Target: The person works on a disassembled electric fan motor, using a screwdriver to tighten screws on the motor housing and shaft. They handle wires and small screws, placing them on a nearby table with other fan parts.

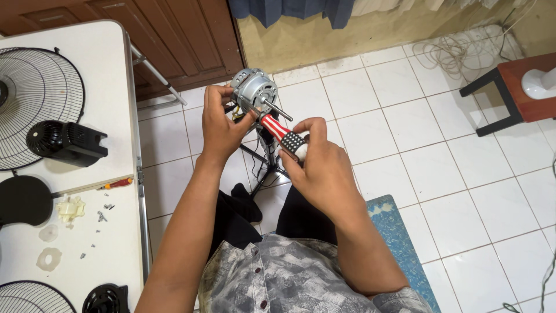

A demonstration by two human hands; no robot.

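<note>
My left hand [219,124] grips a silver fan motor [253,90] with a steel shaft sticking out toward the right, held up over the tiled floor. My right hand [318,159] holds a screwdriver [282,134] with a red, white and dark patterned handle; its tip points up-left at the motor's housing beside my left thumb. Wires hang under the motor, mostly hidden by my left hand. A black fan stand [267,159] rises behind my hands.
A white table [110,75] at the left carries a wire fan guard [35,98], a black motor cover [66,142], a small red screwdriver [119,184], loose screws [101,215] and plastic parts. A wooden stool [515,87] and coiled cable [457,49] lie far right. A blue mat [394,232] lies by my legs.
</note>
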